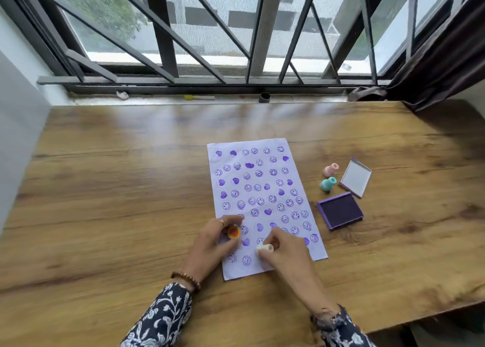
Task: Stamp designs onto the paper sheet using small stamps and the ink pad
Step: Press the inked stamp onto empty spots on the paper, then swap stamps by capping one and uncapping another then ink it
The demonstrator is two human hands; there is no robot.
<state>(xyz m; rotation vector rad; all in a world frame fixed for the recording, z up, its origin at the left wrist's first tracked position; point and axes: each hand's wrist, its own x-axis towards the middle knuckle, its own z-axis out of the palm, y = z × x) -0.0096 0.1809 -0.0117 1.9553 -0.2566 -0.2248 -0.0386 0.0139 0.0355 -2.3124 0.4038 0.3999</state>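
Paper sheet: We have the paper sheet (262,202) lying flat on the wooden surface (118,189), straight ahead of us and slightly turned, so both hands reach its near end. Purple hearts and smiley prints fill nearly all of it; we judge the task close to done, with only small gaps left near the bottom edge.

Left hand: Our left hand (212,244) rests on the near left part of the sheet, fingers curled and pinching a yellow stamp (233,232) with a red top. We judge it also weighs the paper down so it does not slide.

Right hand: Our right hand (283,252) pinches a white stamp (265,248) lying sideways between fingertips and thumb, low over the sheet's near end. Whether its face touches the paper we cannot tell; motion blur hides it.

Ink pad: The ink pad (340,211) sits open just right of the sheet, near the right hand for quick re-inking. Its lid (355,177) lies apart, farther back.

Spare stamps: A pink stamp (330,169) and a teal stamp (328,184) lie between sheet and lid, parked off the paper but within reach.

Risk: A tilted stamp may print only partly.
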